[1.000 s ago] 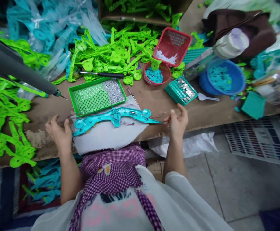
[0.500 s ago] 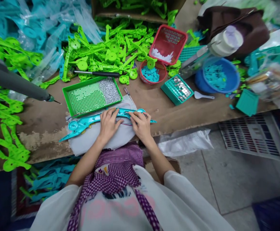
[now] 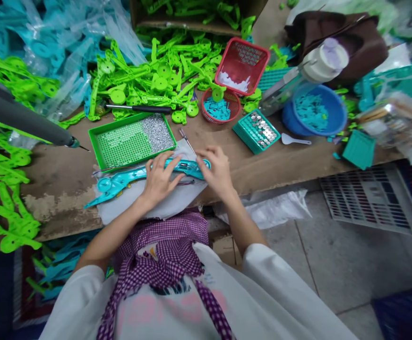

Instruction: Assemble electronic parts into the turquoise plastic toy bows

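Note:
A long teal plastic toy part point(image 3: 121, 179) lies on a white cloth point(image 3: 170, 203) at the bench's front edge. My left hand point(image 3: 159, 179) rests on its middle, fingers spread and pressing it down. My right hand point(image 3: 217, 169) hovers over the part's right end with fingers curled in a pinch; what they hold, if anything, is too small to name. Thin red wires run along the part under my hands.
A green tray point(image 3: 131, 139) of screws sits just behind the cloth. A grey powered screwdriver point(image 3: 25, 120) hangs at left. Green plastic parts point(image 3: 156, 80) are heaped behind. Red baskets point(image 3: 241, 66), a teal tray of discs point(image 3: 259, 130), a blue bowl point(image 3: 319, 111) stand right.
Both hands came in from the part's two ends to its middle. Since half a second ago my right hand has lifted and drifted right over the part's end.

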A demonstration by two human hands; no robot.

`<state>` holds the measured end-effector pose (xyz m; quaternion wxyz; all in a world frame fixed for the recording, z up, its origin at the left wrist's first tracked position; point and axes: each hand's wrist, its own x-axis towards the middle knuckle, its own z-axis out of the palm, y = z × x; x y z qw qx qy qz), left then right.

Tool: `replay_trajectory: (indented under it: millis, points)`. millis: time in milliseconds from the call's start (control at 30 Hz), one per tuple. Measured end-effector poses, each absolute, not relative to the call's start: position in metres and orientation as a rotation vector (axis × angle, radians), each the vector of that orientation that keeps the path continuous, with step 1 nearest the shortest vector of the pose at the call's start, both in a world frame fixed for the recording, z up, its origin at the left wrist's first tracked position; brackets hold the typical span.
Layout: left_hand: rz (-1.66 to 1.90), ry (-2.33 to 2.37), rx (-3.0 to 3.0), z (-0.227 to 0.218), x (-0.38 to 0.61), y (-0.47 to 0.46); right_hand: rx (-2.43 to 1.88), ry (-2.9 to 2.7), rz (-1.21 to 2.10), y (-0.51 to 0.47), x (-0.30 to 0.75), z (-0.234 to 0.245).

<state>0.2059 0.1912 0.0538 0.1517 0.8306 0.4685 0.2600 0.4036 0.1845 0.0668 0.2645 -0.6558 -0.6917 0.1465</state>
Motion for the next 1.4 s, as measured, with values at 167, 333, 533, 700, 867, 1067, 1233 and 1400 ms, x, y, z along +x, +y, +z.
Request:
replay_trajectory:
  millis: [167,333,533,700,867,1067,1233,1400]
  points:
    - [0.595,1.187,2.380,0.044,0.215,0.208,-2.042,-1.942,0.546,0.270,0.405,0.065]
    - [0.718,1.188,2.379,0.030,0.214,0.208,-2.098,-2.190,0.550,0.293,0.397,0.066]
    - [0.816,1.152,2.310,0.025,0.211,0.206,-2.014,-2.187,0.475,0.293,0.404,0.068]
    - [0.791,1.256,2.236,0.031,0.212,0.209,-1.723,-1.650,0.639,0.272,0.419,0.070]
    - [0.724,1.216,2.317,0.034,0.212,0.207,-1.362,-1.248,0.946,0.231,0.413,0.065]
    - [0.776,1.274,2.332,0.026,0.214,0.200,-1.338,-1.051,0.979,0.198,0.398,0.053]
    - [0.800,1.318,2.338,0.021,0.213,0.199,-1.378,-1.078,0.873,0.184,0.402,0.062]
    - [0.699,1.159,2.446,0.025,0.206,0.205,-1.543,-1.654,0.524,0.168,0.435,0.071]
